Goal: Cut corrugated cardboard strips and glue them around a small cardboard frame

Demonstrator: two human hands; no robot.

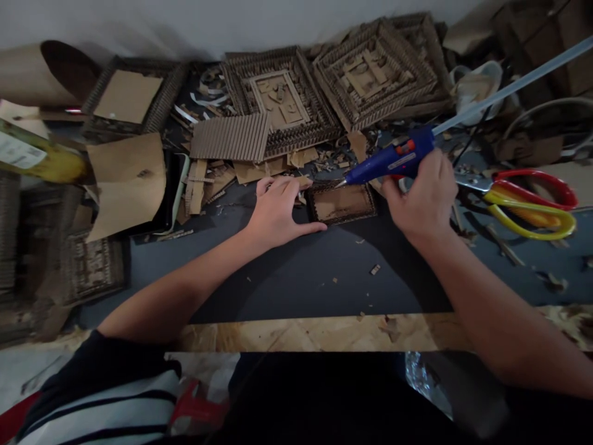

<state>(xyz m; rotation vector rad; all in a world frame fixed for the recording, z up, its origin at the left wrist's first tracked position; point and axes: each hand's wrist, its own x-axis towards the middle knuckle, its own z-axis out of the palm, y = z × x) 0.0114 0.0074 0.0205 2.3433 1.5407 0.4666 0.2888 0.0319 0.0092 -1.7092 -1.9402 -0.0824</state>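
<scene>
Small cardboard frame (343, 204) lies on the bench (278, 278) between the two hands, long axis running roughly left to right. The left hand (280, 213) is nearer: thumb at the frame's near left corner, fingers curled by the far left one. Left grip spread wide; from where I stand, cannot tell whether it has hold of the tan scrap (303, 182) at its fingertips. Right hand (428, 191) off the frame's right end, grip closed round a blue glue gun (391, 159); nozzle points left, tip at the frame's far edge.

Containers: small frame shows a brown floor inside a ridged rim. White tub (492, 75), far right, holds something brown, not identifiable. Bottle (60, 164), far left, looks yellowish; contents uncertain. Large frame (319, 96) behind has cardboard pieces in its centre.
</scene>
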